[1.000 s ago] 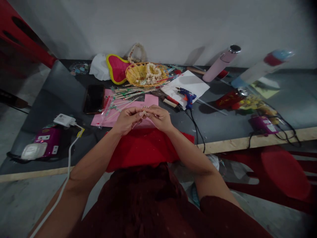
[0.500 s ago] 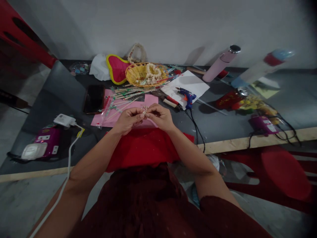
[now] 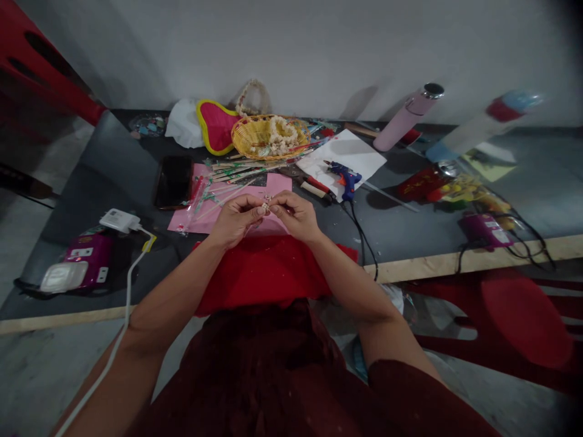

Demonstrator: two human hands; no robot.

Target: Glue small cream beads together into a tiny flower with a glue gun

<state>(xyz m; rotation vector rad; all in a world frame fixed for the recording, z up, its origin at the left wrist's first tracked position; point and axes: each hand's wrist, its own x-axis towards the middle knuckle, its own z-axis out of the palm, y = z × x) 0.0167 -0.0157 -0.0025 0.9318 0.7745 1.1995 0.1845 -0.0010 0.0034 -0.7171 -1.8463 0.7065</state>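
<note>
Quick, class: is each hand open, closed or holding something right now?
Left hand: closed, pinching a small pale piece.
Right hand: closed on the same piece.

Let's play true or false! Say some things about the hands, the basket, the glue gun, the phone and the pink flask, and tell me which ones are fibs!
1. The left hand and right hand both hold a small pale piece. True.
2. The yellow basket has pale bumpy things in it. True.
3. The blue glue gun is inside the basket. False: the glue gun lies partly on the white paper.
4. The dark phone is to the right of both hands. False: the phone is to their left.
5. The pink flask stands upright. True.
</note>
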